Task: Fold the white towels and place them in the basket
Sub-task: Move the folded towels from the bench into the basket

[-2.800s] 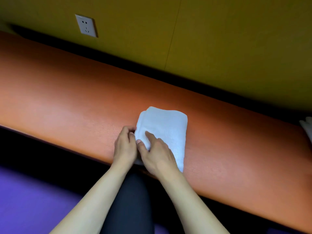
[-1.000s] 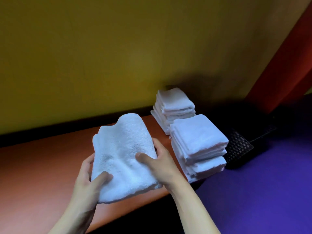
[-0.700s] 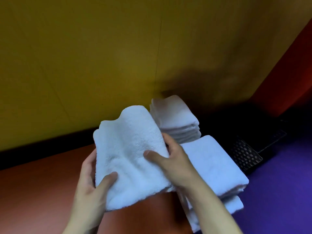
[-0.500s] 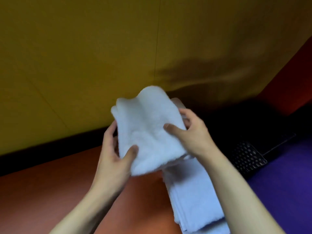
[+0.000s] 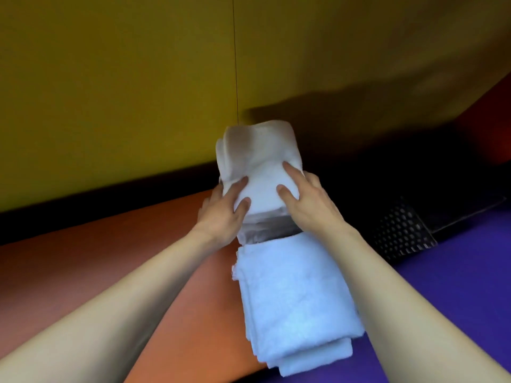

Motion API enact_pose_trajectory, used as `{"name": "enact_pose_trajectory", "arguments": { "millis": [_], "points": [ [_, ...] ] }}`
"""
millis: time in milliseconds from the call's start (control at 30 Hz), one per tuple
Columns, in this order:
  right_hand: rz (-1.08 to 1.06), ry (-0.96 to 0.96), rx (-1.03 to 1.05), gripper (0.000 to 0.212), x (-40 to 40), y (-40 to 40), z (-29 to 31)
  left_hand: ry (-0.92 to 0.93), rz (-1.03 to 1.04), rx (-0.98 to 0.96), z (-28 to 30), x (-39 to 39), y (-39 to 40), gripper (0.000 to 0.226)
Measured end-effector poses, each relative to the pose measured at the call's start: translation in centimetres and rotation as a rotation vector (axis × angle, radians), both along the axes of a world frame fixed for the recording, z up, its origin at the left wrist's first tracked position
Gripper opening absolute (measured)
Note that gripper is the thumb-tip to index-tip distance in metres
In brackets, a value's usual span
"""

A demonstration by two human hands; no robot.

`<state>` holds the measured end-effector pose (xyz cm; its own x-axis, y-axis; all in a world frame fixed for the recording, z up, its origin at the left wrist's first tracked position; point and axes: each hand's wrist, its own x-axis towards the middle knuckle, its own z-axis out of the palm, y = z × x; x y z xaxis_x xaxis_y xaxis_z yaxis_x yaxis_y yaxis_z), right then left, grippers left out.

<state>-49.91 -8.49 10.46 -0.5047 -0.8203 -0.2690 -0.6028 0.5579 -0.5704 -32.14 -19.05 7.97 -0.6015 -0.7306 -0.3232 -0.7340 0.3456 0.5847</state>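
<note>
on the far stack (image 5: 258, 219) at the back of the desk (image 5: 138, 258), close to the yellow wall (image 5: 116, 92), the folded towel (image 5: 260, 172) is being set down. the left hand (image 5: 224, 214) holds its left edge, thumb on top and the other fingers tucked at the side. the right hand (image 5: 307, 200) holds its right edge, thumb and forefinger lying on the top face. both hands grip the towel; neither has let go.

a second stack (image 5: 293, 299) of folded white towels lies nearer, overhanging the desk edge above the purple floor (image 5: 442, 313). a dark perforated basket (image 5: 401, 230) stands to the right, well apart from both stacks.

risk assessment:
- the towel sits humped and blurred, not flat. release in this state would probably let the fold spring open or the stack lean.
- the right forearm passes just beside the near stack. a careless withdrawal could drag its overhanging layers off the desk.
- no towel is visible in the basket, so that step appears outstanding.
</note>
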Motion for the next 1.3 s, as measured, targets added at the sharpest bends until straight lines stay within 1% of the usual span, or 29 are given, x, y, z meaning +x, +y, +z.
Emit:
{"name": "enact_pose_trajectory", "arguments": {
  "millis": [67, 133, 200, 233, 267, 333, 367, 400, 467, 533, 633, 667, 733, 767, 800, 833, 900, 933, 1000, 1033, 1067, 1100, 1133, 1167, 1200, 1233, 1267, 1300],
  "points": [
    [-0.021, -0.091, -0.074, 0.061, -0.1, 1.0, 0.9, 0.097, 0.095, 0.017, 0.7, 0.9, 0.8, 0.068],
    [-0.097, -0.158, -0.177, 0.064, 0.1, 3.2, 1.6, 0.168, 0.188, 0.022, 1.8, 2.4, 3.2, 0.067],
    [-0.194, -0.195, -0.244, 0.064, 1.0, 6.6, 2.0, 0.201, 0.261, 0.023, 2.7, 4.0, 6.9, 0.066],
    [-0.244, -0.213, -0.234, 0.064, 1.6, 8.5, 2.0, 0.196, 0.299, 0.061, 2.9, 4.8, 8.8, 0.069],
    [-0.291, -0.227, -0.195, 0.064, 2.3, 10.4, 1.8, 0.178, 0.344, 0.136, 2.8, 5.5, 10.6, 0.076],
    [-0.379, -0.259, -0.067, 0.07, 3.7, 13.8, 1.1, 0.138, 0.428, 0.351, 2.5, 6.2, 14.0, 0.097],
    [-0.412, -0.298, 0.002, 0.074, 4.3, 15.1, 0.6, 0.144, 0.469, 0.461, 2.1, 6.4, 15.4, 0.108],
    [-0.434, -0.358, 0.051, 0.075, 4.8, 16.1, 0.3, 0.168, 0.519, 0.561, 1.7, 6.3, 16.5, 0.113],
    [-0.458, -0.479, 0.103, 0.072, 5.4, 17.3, -0.3, 0.221, 0.596, 0.738, 1.0, 6.1, 17.9, 0.108],
    [-0.454, -0.523, 0.14, 0.075, 5.5, 17.6, -0.8, 0.255, 0.579, 0.839, 0.1, 5.9, 18.8, 0.094],
    [-0.446, -0.545, 0.224, 0.096, 5.3, 17.2, -1.4, 0.36, 0.564, 0.88, 0.3, 5.1, 18.8, 0.061],
    [-0.452, -0.569, 0.238, 0.105, 5.2, 17.0, -1.7, 0.414, 0.597, 0.926, 0.3, 4.7, 18.5, 0.053],
    [-0.456, -0.591, 0.241, 0.117, 5.1, 16.8, -2.4, 0.466, 0.695, 1.03, 0.3, 4.3, 18.0, 0.045],
    [-0.46, -0.582, 0.232, 0.12, 5.1, 16.8, -2.4, 0.453, 0.736, 1.051, 0.2, 4.1, 17.7, 0.042],
    [-0.466, -0.579, 0.22, 0.12, 5.2, 16.7, -2.2, 0.4, 0.764, 1.038, 0.3, 3.8, 17.6, 0.039],
    [-0.474, -0.6, 0.21, 0.118, 5.3, 16.7, -2.0, 0.355, 0.794, 1.017, 0.4, 3.6, 17.5, 0.034],
    [-0.473, -0.691, 0.218, 0.109, 5.8, 16.5, -1.5, 0.374, 0.83, 1.02, 0.5, 4.8, 17.9, 0.026],
    [-0.461, -0.721, 0.226, 0.104, 6.2, 16.6, -1.2, 0.377, 0.886, 1.025, 0.6, 5.5, 18.1, 0.029],
    [-0.421, -0.708, 0.24, 0.098, 7.0, 16.7, -0.7, 0.301, 0.962, 1.02, 0.3, 6.4, 17.9, 0.032],
    [-0.398, -0.692, 0.245, 0.098, 7.5, 16.8, -0.6, 0.255, 0.981, 1.032, 0.7, 6.9, 18.1, 0.036],
    [-0.372, -0.687, 0.249, 0.099, 8.0, 17.0, -0.5, 0.191, 0.994, 1.052, 0.9, 7.0, 18.1, 0.045],
    [-0.349, -0.69, 0.262, 0.1, 8.4, 17.3, -0.6, 0.164, 0.979, 1.084, 1.0, 7.5, 18.2, 0.058],
    [-0.334, -0.692, 0.273, 0.098, 8.7, 17.6, -0.7, 0.161, 0.972, 1.101, 1.2, 8.0, 18.6, 0.069],
    [-0.33, -0.685, 0.279, 0.094, 8.9, 17.7, -0.8, 0.187, 0.964, 1.105, 1.3, 8.2, 19.0, 0.073],
    [-0.32, -0.652, 0.282, 0.09, 9.0, 17.9, -1.1, 0.193, 0.971, 1.071, 1.5, 8.3, 19.3, 0.07],
    [-0.296, -0.582, 0.284, 0.086, 9.1, 18.1, -1.3, 0.196, 0.967, 1.026, 1.5, 8.1, 19.7, 0.063],
    [-0.26, -0.496, 0.284, 0.084, 9.1, 18.3, -1.3, 0.2, 0.958, 0.99, 1.5, 7.9, 20.0, 0.061],
    [-0.233, -0.424, 0.274, 0.084, 9.1, 18.4, -1.1, 0.224, 0.962, 0.963, 1.2, 7.8, 20.3, 0.066]
  ]
}}
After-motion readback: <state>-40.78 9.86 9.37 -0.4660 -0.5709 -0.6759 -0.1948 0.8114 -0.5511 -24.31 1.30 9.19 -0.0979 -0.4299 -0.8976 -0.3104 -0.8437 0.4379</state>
